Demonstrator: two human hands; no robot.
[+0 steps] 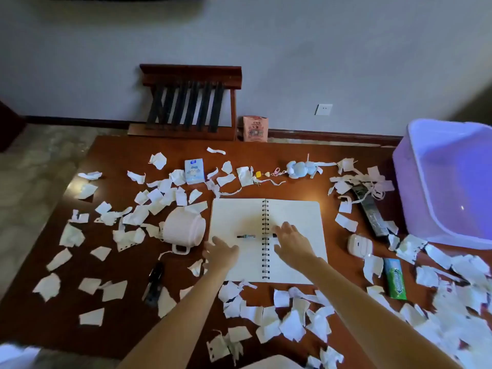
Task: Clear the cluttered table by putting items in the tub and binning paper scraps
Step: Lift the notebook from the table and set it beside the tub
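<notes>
Dark wood tabletop (pixel 119 155), strewn with paper scraps (pixel 157 198): my left hand (pixel 221 251) and right hand (pixel 292 243) are spread and empty over the notebook (pixel 295 214), flanking the marker (pixel 246 236) across its spine. I judge I'm starting on the items. Next, I pinch the marker and carry it to the purple tub (pixel 426 195) at right.

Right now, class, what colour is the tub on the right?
The tub is pale purple, seen best in the head view.
</notes>
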